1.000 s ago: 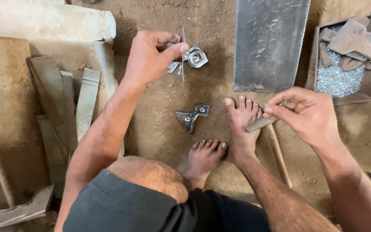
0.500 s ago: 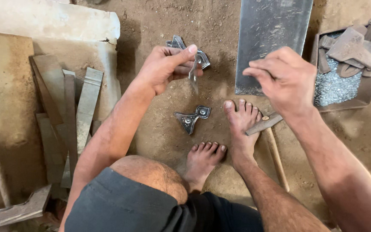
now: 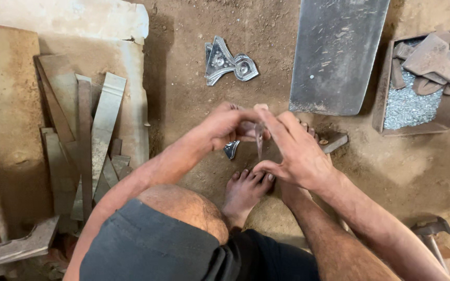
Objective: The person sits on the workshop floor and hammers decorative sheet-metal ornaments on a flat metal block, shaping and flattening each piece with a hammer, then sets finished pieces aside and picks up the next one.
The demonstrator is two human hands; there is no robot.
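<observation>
1. Hands meet over the dirt floor [image 3: 194, 36], just above my bare feet: my left hand [image 3: 225, 127] and right hand [image 3: 292, 151] are both pinched narrow on one thin metal strip [image 3: 259, 139], which stands roughly upright between them.
2. I would keep the grip at the fingertips, so the strip's edge stays in my view.
3. A small pointed metal piece [image 3: 230, 149] lies on the floor just under the left hand; I would judge it best kept clear of my toes.
4. Two shiny embossed metal pieces [image 3: 228, 63] lie farther off, well apart from the hands.
5. The flat steel plate [image 3: 337, 54] and the tray of scraps [image 3: 417, 83] sit at far right, within reach.
</observation>
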